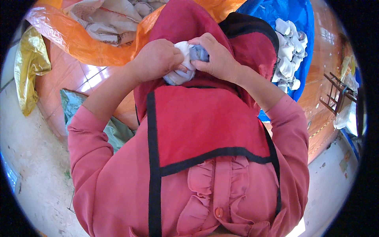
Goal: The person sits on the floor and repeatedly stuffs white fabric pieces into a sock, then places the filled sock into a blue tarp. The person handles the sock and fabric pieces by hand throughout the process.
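Above my lap, my left hand (pixel 158 58) and my right hand (pixel 215 56) come together on a pair of socks (pixel 180 77), white with grey-blue parts. My left fingers close round the white side. On the grey-blue part, my right thumb and fingers pinch the fabric, which looks bunched or folded over. Part of the socks is hidden behind my left fingers. A red apron (pixel 213 122) with black edging covers my front and lap beneath them.
An orange sack (pixel 87 43) with crumpled white pieces lies open at the far left. To the right, a blue sack (pixel 309 43) holds several balled white socks. Yellow (pixel 31 65) and green (pixel 116 132) plastic sacks lie on the left floor. A dark metal frame (pixel 337 93) stands far right.
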Demonstrator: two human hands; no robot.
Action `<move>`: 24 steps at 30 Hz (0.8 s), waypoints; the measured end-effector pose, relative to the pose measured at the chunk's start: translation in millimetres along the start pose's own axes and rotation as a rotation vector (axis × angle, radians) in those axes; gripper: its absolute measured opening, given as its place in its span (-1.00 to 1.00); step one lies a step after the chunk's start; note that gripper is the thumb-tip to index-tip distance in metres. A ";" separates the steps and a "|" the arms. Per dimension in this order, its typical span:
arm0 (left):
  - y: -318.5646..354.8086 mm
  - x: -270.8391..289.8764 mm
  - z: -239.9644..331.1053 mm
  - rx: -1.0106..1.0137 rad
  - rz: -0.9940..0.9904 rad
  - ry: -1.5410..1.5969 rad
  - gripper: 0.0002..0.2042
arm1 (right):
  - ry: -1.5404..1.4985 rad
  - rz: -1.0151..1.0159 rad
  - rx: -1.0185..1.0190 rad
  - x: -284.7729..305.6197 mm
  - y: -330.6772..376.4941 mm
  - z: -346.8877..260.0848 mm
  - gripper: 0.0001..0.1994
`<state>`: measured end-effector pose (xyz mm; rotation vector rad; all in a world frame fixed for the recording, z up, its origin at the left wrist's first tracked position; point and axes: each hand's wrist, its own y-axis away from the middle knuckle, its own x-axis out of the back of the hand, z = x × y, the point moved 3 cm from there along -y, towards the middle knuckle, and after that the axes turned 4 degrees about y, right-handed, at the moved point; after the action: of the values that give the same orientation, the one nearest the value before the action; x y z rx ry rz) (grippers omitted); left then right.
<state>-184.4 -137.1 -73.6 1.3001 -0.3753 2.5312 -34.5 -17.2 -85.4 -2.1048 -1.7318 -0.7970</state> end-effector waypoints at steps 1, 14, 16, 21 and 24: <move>0.3 -0.3 -1.0 -0.040 0.029 0.029 -0.72 | -0.001 -0.008 -0.006 -1.5 1.2 0.7 -0.51; 20.1 -14.9 -18.2 -0.105 0.082 0.034 -0.80 | -0.028 0.142 0.138 -28.7 14.6 25.2 -0.46; 31.0 -16.3 -33.0 -0.056 0.210 0.054 -0.79 | 0.014 0.187 0.179 -31.8 11.1 31.6 -0.44; 125.2 -19.1 -83.9 0.452 0.208 -0.152 -0.65 | -0.165 0.277 0.049 -40.2 31.2 57.2 -0.41; 122.2 2.1 -76.1 0.788 0.357 -0.041 -0.73 | -0.225 0.251 -0.005 -24.3 24.8 37.7 -0.41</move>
<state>-285.7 -224.0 -127.6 1.6455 0.4921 3.1055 -4.9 -21.3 -127.0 -2.4318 -1.5218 -0.5117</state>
